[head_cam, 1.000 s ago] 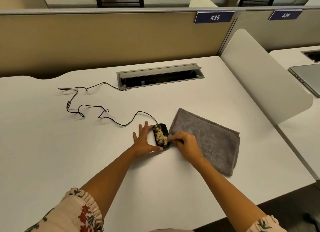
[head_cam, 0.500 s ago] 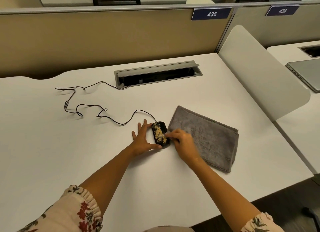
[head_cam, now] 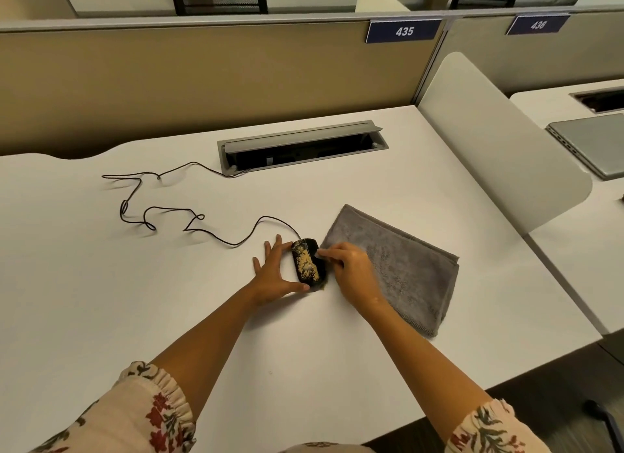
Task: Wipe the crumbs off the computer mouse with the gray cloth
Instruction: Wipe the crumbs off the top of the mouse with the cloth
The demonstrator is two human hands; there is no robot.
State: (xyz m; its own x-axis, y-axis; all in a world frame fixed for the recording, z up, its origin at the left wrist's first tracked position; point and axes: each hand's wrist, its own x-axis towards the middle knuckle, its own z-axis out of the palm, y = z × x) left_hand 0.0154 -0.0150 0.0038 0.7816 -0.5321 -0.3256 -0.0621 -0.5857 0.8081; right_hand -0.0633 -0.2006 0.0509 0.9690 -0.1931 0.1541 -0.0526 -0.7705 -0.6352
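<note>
Little change over the last second: left hand [head_cam: 275, 273] still braces the mouse [head_cam: 308, 262], fingers spread flat; right hand [head_cam: 349, 273] still pinches the cloth [head_cam: 401, 266] corner beside it. Wiping not begun, judging by the tan, grainy crumbs [head_cam: 305, 261] covering the glossy black shell; cloth is folded, napped terry.

Over the last second the right hand [head_cam: 351, 272] has crept a little up the right flank of the mouse [head_cam: 306, 262], toward the desk's far edge, its fingertips now pinching the near-left corner of the gray cloth [head_cam: 401, 266] beside the front half.
</note>
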